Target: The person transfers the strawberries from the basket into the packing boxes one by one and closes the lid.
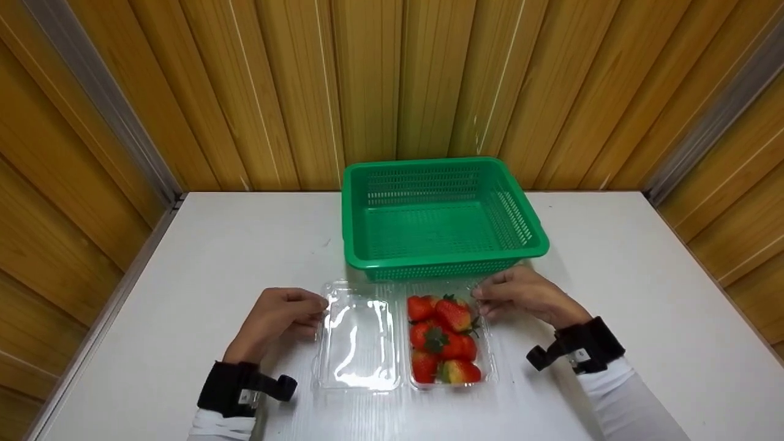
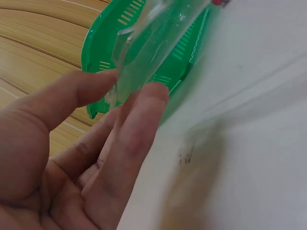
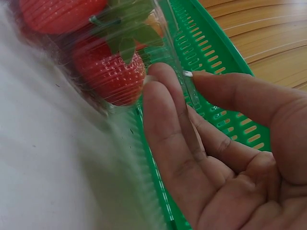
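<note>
A clear plastic clamshell box lies opened out flat, its lid [image 1: 360, 343] on the left and its tray [image 1: 489, 361] on the right. Several strawberries [image 1: 452, 315] with green leaves fill the tray. My left hand [image 1: 286, 313] pinches the lid's outer left edge between thumb and fingers. At the tray's upper right edge, my right hand [image 1: 520, 294] pinches the rim. The left wrist view shows the thumb and forefinger on the lid edge [image 2: 132, 52]. In the right wrist view the fingertips [image 3: 160, 96] are beside a strawberry [image 3: 110, 72] behind the clear wall.
Just behind the box stands a green slotted basket [image 1: 444, 254], with nothing inside it. Both stand on a white table [image 1: 245, 239]. Wood-look panels [image 1: 367, 79] rise behind and at both sides of the table.
</note>
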A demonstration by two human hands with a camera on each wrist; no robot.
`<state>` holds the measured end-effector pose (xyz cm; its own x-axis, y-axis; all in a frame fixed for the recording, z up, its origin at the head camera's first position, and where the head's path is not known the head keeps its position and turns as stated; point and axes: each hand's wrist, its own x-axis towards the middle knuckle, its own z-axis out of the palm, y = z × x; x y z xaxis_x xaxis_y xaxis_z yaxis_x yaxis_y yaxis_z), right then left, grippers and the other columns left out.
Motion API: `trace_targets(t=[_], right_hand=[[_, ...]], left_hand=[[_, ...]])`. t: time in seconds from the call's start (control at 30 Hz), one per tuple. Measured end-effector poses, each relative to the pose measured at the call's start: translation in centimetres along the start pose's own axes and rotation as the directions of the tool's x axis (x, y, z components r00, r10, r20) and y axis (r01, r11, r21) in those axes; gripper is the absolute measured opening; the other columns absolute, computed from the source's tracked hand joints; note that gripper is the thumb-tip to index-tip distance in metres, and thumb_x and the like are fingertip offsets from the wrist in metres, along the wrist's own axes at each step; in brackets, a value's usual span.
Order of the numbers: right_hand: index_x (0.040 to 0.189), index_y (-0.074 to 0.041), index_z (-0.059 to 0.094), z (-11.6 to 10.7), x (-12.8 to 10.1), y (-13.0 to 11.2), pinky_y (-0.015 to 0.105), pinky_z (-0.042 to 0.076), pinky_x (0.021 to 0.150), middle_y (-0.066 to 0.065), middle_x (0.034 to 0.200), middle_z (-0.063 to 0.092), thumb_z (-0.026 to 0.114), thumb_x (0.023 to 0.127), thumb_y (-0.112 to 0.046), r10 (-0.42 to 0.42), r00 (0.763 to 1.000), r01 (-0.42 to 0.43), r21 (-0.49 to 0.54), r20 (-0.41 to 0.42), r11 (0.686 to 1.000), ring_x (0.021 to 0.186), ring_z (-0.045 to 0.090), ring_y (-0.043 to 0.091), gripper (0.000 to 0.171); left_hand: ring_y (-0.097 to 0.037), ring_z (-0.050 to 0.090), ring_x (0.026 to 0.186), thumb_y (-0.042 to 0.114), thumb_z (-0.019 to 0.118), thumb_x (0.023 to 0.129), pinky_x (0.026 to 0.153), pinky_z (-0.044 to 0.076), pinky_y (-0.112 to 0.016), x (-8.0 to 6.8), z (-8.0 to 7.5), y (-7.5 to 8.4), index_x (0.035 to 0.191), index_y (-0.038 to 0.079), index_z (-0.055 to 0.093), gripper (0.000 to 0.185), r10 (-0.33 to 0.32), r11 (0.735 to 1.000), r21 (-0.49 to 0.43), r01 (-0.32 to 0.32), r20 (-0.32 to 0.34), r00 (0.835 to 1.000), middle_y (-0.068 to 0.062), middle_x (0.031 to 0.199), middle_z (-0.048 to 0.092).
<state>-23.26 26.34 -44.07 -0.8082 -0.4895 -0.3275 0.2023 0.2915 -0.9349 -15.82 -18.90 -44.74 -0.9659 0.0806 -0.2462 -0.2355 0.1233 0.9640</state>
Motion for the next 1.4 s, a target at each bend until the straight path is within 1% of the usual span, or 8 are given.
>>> trace_targets(t=[0.1, 0.27, 0.67, 0.8, 0.93, 1.03, 1.23, 1.4], right_hand=[[0.116, 0.015, 0.071, 0.1, 0.0, 0.0, 0.037, 0.066, 0.081, 0.015, 0.093, 0.076, 0.076, 0.100, -0.015, 0.006, 1.000, -0.006, 0.012, 0.000, 1.000, 0.081, 0.074, 0.021, 0.035], [0.115, 0.018, 0.070, 0.3, 0.0, -0.1, 0.032, 0.066, 0.079, 0.014, 0.090, 0.075, 0.075, 0.099, -0.012, 0.022, 1.000, -0.022, 0.027, -0.003, 0.999, 0.078, 0.074, 0.018, 0.035], [0.117, 0.017, 0.071, 0.4, -0.1, -0.2, 0.034, 0.066, 0.079, 0.013, 0.090, 0.075, 0.075, 0.100, -0.013, 0.037, 0.999, -0.036, 0.017, -0.010, 0.999, 0.078, 0.073, 0.019, 0.035], [0.117, 0.017, 0.071, 0.3, -0.1, -0.2, 0.034, 0.066, 0.079, 0.012, 0.089, 0.075, 0.075, 0.100, -0.013, 0.036, 0.999, -0.036, 0.018, -0.005, 0.999, 0.078, 0.073, 0.019, 0.034], [0.118, 0.016, 0.071, 0.4, -0.1, -0.1, 0.033, 0.066, 0.078, 0.012, 0.089, 0.075, 0.075, 0.100, -0.013, 0.031, 1.000, -0.031, 0.015, -0.001, 0.999, 0.078, 0.073, 0.019, 0.035], [0.117, 0.016, 0.072, 0.5, 0.0, -0.1, 0.032, 0.066, 0.078, 0.012, 0.089, 0.075, 0.076, 0.099, -0.013, 0.026, 1.000, -0.026, 0.013, 0.000, 1.000, 0.077, 0.073, 0.018, 0.034], [0.114, 0.015, 0.072, 0.6, 0.0, -0.1, 0.031, 0.066, 0.076, 0.011, 0.088, 0.075, 0.074, 0.100, -0.011, 0.024, 1.000, -0.024, 0.043, 0.005, 0.999, 0.076, 0.073, 0.016, 0.030], [0.114, 0.016, 0.072, 0.7, 0.0, -0.1, 0.031, 0.066, 0.076, 0.011, 0.088, 0.075, 0.073, 0.101, -0.010, 0.027, 1.000, -0.028, 0.057, 0.007, 0.998, 0.076, 0.073, 0.016, 0.029]], left_hand=[[-0.024, 0.074, 0.082, 0.015, 0.083, 0.091, 0.079, 0.066, -0.034, -0.2, 0.1, 0.4, 0.106, -0.006, 0.078, 0.027, -0.007, 1.000, 0.000, 0.007, 0.001, 1.000, -0.016, 0.096, 0.077], [-0.025, 0.075, 0.085, 0.021, 0.084, 0.091, 0.081, 0.065, -0.034, -0.6, 0.1, 1.5, 0.109, -0.004, 0.079, 0.031, -0.020, 0.999, 0.044, 0.020, -0.008, 1.000, -0.015, 0.096, 0.078], [-0.028, 0.077, 0.084, 0.020, 0.085, 0.091, 0.079, 0.067, -0.037, -1.7, 0.6, 3.9, 0.108, -0.006, 0.077, 0.032, -0.010, 1.000, 0.002, 0.010, 0.004, 1.000, -0.018, 0.096, 0.078], [-0.027, 0.077, 0.083, 0.020, 0.085, 0.091, 0.079, 0.067, -0.037, -2.1, 0.9, 4.5, 0.106, -0.004, 0.078, 0.029, 0.009, 1.000, -0.008, -0.009, 0.006, 1.000, -0.018, 0.096, 0.078], [-0.027, 0.076, 0.085, 0.023, 0.086, 0.092, 0.081, 0.067, -0.037, -2.5, 1.3, 5.1, 0.109, -0.005, 0.077, 0.034, 0.050, 0.998, -0.034, -0.050, 0.021, 0.998, -0.018, 0.100, 0.078], [-0.029, 0.077, 0.088, 0.024, 0.086, 0.092, 0.083, 0.066, -0.039, -2.8, 1.6, 5.4, 0.112, -0.005, 0.076, 0.038, 0.077, 0.996, -0.054, -0.075, 0.022, 0.997, -0.018, 0.104, 0.078], [-0.031, 0.077, 0.095, 0.028, 0.086, 0.092, 0.087, 0.065, -0.041, -3.2, 2.6, 6.1, 0.115, -0.002, 0.077, 0.039, 0.113, 0.993, -0.046, -0.113, 0.009, 0.994, -0.017, 0.107, 0.078], [-0.031, 0.077, 0.102, 0.032, 0.083, 0.095, 0.091, 0.064, -0.042, -3.4, 3.3, 6.3, 0.120, 0.000, 0.077, 0.041, 0.132, 0.989, -0.074, -0.130, 0.025, 0.991, -0.015, 0.111, 0.078]])
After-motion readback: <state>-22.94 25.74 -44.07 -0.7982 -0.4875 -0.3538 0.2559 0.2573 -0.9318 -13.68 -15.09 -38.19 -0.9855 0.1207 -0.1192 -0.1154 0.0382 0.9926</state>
